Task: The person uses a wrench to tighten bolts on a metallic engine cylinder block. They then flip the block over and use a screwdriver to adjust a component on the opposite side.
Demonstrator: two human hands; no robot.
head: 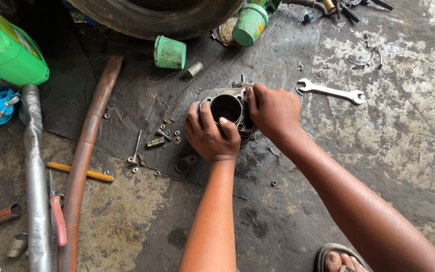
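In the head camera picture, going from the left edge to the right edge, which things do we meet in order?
Green plastic container → grey metal pipe → rusty orange pipe → small green cup → left hand → metal engine cylinder → right hand → silver spanner.

A double-ended spanner, green cans, a rusty pipe and loose bolts litter the floor.

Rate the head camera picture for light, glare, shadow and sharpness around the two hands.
Head view: soft, even daylight, no hard shadows. The left hand and right hand gripping the metal cylinder look sharp, its bore dark. The wrench shines faintly, without blown glare. The top left near the green jug falls into deep shade; the edges show slight wide-angle stretch.
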